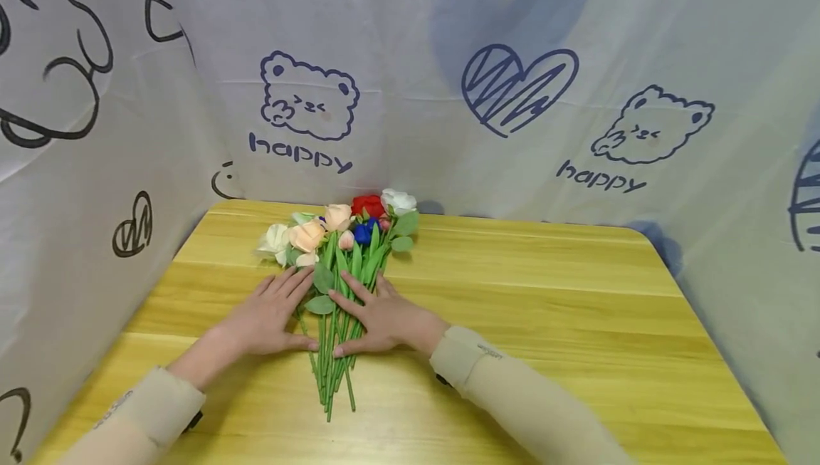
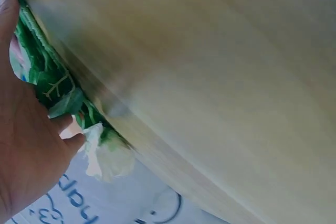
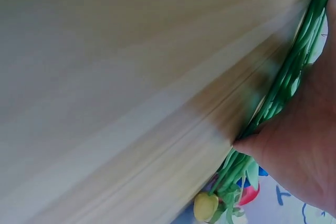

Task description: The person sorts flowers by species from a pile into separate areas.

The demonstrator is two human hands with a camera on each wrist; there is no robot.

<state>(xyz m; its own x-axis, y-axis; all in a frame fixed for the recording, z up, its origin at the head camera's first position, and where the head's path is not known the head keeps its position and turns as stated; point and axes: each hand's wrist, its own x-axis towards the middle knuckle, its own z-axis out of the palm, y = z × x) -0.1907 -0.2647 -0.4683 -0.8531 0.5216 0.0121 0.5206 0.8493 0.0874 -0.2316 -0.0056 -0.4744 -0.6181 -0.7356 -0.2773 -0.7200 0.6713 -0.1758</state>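
Observation:
A bunch of artificial flowers lies on the table, its green stems (image 1: 329, 379) pointing toward the person. At its far end are a red rose (image 1: 367, 206), a white flower (image 1: 399, 201), peach roses (image 1: 306, 236), a blue flower (image 1: 363, 234) and a cream flower (image 1: 275, 241). My left hand (image 1: 265, 315) rests along the left side of the bunch, fingers extended, thumb at the stems. From the right, my right hand (image 1: 387, 319) spreads its straight fingers over the stems. A yellow tulip (image 3: 206, 205) shows low in the right wrist view.
The wooden table (image 1: 544, 322) extends well to the right of the flowers. White cloth (image 1: 410, 130) with drawn bears and hearts hangs behind the table and along both sides. Green leaves (image 1: 403, 226) stick out at the bunch's right edge.

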